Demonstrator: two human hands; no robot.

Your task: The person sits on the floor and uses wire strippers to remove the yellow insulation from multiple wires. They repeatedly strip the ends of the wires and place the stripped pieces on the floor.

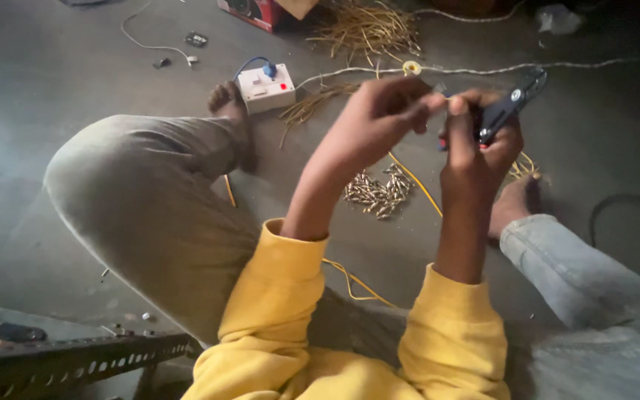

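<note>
Here, the person sits on a grey floor (53,67) with both knees spread, hands raised between them.

**Open room.** The floor to the left is the widest free area. The space ahead is crowded: a white switch box (265,87) beside one foot, a bundle of straw-coloured wire offcuts (364,30) beyond it, and a pale cord (483,71) running across the far side. A perforated metal rail (68,361) bounds the near left corner.

**Hands.** The left hand (375,122) is closed in a pinch on the end of a thin yellow wire (412,178), which drops from the fingers and runs down between the forearms toward the lap. The right hand (479,144) is wrapped around a black hand tool (509,107), apparently a crimper or stripper; its thumb and forefinger meet the left fingertips. Whether a small part sits between the fingertips cannot be told.

**Small parts.** A loose heap of brass terminals (379,194) lies on the floor directly below the hands, between the knees.

**Hazards, as judged.**
- The fingertips are close to the tool head; closing it carelessly could pinch skin.
- The trailing wire could snag on a sleeve and pull out of the pinch.
- A dropped piece would fall into the heap and be hard to single out.
- A shifted foot could scatter the terminals.
</note>
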